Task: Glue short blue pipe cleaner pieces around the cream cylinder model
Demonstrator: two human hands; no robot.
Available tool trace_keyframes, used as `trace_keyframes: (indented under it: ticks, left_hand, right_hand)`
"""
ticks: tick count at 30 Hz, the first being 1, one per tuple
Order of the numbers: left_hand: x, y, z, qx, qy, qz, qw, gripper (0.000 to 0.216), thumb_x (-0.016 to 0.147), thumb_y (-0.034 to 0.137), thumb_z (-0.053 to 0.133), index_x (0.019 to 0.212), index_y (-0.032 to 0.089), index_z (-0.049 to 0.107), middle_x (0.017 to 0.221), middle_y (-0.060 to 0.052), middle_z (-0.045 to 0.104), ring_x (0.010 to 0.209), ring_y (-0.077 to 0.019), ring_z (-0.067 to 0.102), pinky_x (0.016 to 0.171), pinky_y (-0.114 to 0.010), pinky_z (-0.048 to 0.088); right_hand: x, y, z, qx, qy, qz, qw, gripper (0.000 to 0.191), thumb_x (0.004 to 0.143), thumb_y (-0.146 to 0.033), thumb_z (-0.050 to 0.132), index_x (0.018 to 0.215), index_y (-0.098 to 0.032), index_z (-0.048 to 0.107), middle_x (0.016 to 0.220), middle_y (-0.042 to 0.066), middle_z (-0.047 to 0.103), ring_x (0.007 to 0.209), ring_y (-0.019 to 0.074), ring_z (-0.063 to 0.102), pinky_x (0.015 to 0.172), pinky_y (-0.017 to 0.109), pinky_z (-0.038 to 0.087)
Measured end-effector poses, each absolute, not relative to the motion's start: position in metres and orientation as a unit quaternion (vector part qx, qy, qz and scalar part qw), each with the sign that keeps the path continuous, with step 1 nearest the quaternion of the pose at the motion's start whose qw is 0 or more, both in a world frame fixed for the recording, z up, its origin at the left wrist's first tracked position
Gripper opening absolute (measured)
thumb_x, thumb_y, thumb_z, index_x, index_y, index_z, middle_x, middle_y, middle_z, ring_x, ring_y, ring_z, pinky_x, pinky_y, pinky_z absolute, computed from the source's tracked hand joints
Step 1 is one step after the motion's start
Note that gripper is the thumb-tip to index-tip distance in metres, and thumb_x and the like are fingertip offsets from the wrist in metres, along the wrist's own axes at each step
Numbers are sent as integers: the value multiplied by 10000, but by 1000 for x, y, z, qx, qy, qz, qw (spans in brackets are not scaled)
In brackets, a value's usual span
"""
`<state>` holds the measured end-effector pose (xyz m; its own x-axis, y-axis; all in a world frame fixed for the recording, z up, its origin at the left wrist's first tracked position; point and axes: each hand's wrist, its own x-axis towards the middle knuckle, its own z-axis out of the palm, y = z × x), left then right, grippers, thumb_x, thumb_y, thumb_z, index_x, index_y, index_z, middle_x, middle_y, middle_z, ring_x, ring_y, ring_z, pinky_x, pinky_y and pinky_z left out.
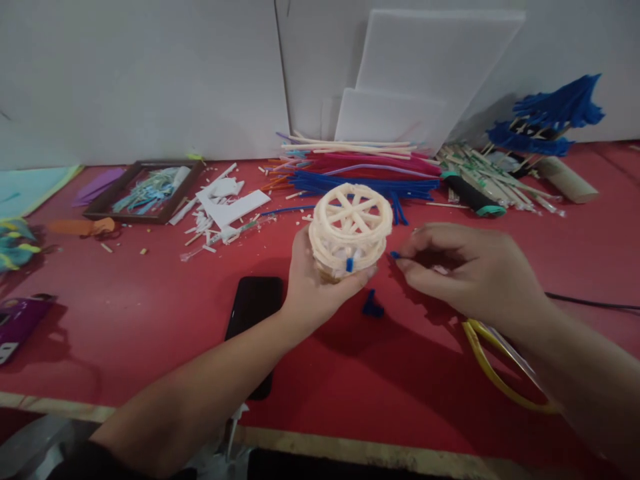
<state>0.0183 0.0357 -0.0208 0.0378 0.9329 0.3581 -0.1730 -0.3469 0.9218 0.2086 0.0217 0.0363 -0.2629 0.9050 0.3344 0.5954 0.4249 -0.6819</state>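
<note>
My left hand [315, 287] is wrapped round a cream-coloured craft piece [351, 227] with a spoked, wheel-like top and a second ring below it. One short blue strip [349, 265] sits on the front of the lower ring. Just to the right, my right hand [465, 263] pinches a small blue pipe cleaner piece [395, 255] between thumb and forefinger, apart from the craft piece. Several more blue snippets [373, 305] lie on the red table below, between the two hands.
A black phone [256, 307] lies left of my left forearm. Yellow-handled scissors [483, 357] are partly under my right forearm. Behind are bundled pipe cleaners [365, 187], wooden sticks [500, 180], a black-and-green handled tool [473, 193], white scraps [233, 210] and a blue-roofed model [545, 120].
</note>
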Motion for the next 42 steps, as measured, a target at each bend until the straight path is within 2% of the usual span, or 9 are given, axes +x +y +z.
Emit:
trace_keyframes:
  ticks: [3, 8, 11, 16, 24, 31, 36, 39, 42]
  left_hand:
    - [19, 35, -21, 561, 330, 600, 464, 693, 645, 297, 893, 1170, 255, 444, 1248, -113, 669, 1144, -274, 691, 965, -441, 593]
    - [19, 35, -21, 569, 329, 596, 461, 742, 622, 319, 908, 1207, 255, 456, 1296, -126, 647, 1179, -291, 672, 977, -449, 584]
    - [18, 34, -21, 571, 340, 590, 460, 703, 642, 341, 899, 1189, 256, 465, 1265, -117, 668, 1157, -285, 682, 962, -457, 591]
    - [17, 34, -19, 587, 337, 577, 457, 669, 656, 318, 889, 1172, 253, 469, 1222, -107, 687, 1117, -271, 696, 937, -452, 601]
    - [16, 36, -25, 583, 326, 573, 475, 728, 655, 297, 890, 1228, 259, 442, 1290, -121, 653, 1182, -280, 669, 989, -465, 578]
    - [16, 34, -19, 582, 335, 560, 485, 684, 653, 290, 891, 1202, 244, 485, 1246, -110, 685, 1147, -288, 688, 975, -500, 585]
    - [17, 34, -14, 540, 341, 537, 551, 678, 641, 314, 894, 1190, 241, 502, 1224, -121, 701, 1128, -303, 703, 974, -504, 589]
    - [18, 33, -15, 544, 336, 544, 543, 675, 651, 287, 885, 1192, 239, 485, 1229, -128, 700, 1127, -301, 703, 975, -503, 586]
    - [18, 33, -17, 567, 328, 560, 508, 662, 667, 275, 877, 1189, 243, 471, 1239, -118, 695, 1131, -284, 698, 967, -481, 589]
  right_hand:
    - [202, 16, 44, -481, -666, 375, 430, 212, 767, -425, 712, 731, -226, 650, 537, -31, 573, 455, 133, 526, 428, 267, 440]
    - [198, 20, 49, -495, -623, 456, 399, 258, 728, -435, 743, 698, -196, 651, 466, -52, 512, 365, 91, 428, 336, 221, 328]
    - [198, 20, 55, -508, -613, 478, 373, 298, 689, -456, 769, 684, -186, 644, 463, -49, 513, 372, 90, 427, 335, 218, 335]
    - [196, 19, 61, -490, -627, 470, 382, 290, 669, -434, 789, 659, -179, 653, 482, -43, 528, 428, 93, 472, 413, 227, 420]
    - [197, 20, 58, -497, -639, 467, 356, 222, 671, -394, 736, 669, -183, 664, 496, -35, 560, 401, 100, 485, 374, 224, 382]
    - [202, 20, 47, -488, -662, 430, 372, 248, 734, -440, 738, 690, -213, 647, 529, -31, 566, 433, 118, 519, 394, 244, 416]
    - [205, 10, 50, -471, -713, 316, 412, 205, 757, -401, 778, 822, -271, 634, 712, 5, 663, 490, 146, 580, 427, 300, 478]
    - [204, 5, 52, -470, -733, 265, 415, 117, 823, -369, 720, 832, -274, 651, 659, -3, 654, 468, 141, 565, 426, 302, 471]
    - [201, 4, 51, -475, -713, 299, 420, 95, 849, -360, 678, 817, -270, 673, 626, -16, 640, 512, 156, 612, 458, 300, 506]
